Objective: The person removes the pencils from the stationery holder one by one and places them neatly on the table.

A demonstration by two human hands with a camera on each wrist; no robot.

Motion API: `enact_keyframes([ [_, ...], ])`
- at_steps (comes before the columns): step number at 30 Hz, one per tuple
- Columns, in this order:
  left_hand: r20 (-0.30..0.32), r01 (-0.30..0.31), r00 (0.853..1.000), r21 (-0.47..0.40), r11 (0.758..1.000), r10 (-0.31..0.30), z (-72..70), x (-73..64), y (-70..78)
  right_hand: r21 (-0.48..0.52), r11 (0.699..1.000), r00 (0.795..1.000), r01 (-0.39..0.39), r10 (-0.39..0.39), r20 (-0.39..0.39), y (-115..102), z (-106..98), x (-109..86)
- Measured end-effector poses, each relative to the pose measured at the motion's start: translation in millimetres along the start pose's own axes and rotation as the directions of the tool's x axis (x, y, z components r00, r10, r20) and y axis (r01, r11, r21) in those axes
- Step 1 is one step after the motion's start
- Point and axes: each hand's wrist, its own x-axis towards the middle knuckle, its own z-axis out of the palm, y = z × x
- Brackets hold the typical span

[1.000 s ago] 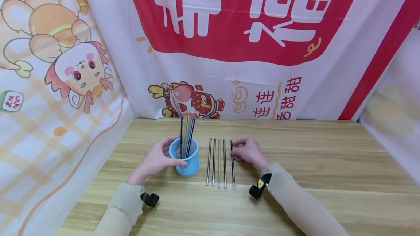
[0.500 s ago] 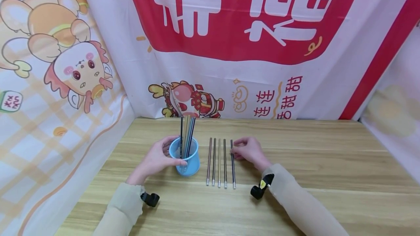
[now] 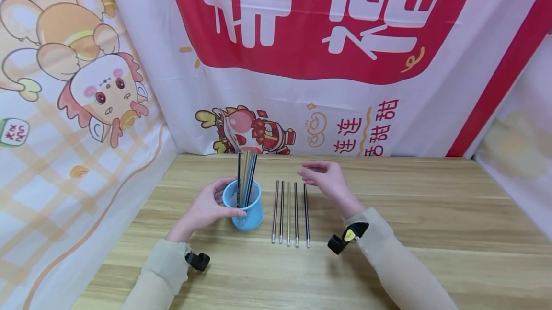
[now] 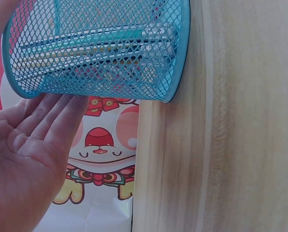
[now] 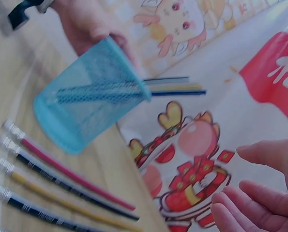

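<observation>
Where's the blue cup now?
In the head view, the blue mesh cup is gripped by the left hand, just left of the five pencils lying in a row.

blue mesh cup (image 3: 252,217) | upright | pencil bundle (image 3: 247,171) inside | five pencils (image 3: 288,214) | flat alongside

The backdrop cloth (image 3: 276,90) bears a large white 福 (image 3: 362,1) and smaller red 连 (image 3: 355,126) and 甜 (image 3: 390,107).

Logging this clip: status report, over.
Left hand gripping blue mesh cup, pencils inside. Right hand empty. Five loose pencils side by side on table. No obstruction seen.
</observation>
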Motion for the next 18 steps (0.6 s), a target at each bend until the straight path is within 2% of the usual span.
enact_keyframes([
  [4,0.002,0.001,1.000,0.000,1.000,-0.001,0.1,0.2,-0.5,0.012,0.999,1.000,0.031,-0.031,0.005,-16.3,3.5,-1.9],
  [9,0.006,-0.001,1.000,-0.007,1.000,0.001,0.2,0.4,-1.2,0.015,0.999,0.999,0.032,-0.033,0.029,-28.3,12.2,-2.0],
  [18,0.011,-0.009,1.000,-0.007,1.000,0.009,0.1,2.2,-3.4,0.024,0.997,0.994,0.067,-0.069,0.085,-29.7,42.6,7.0],
])
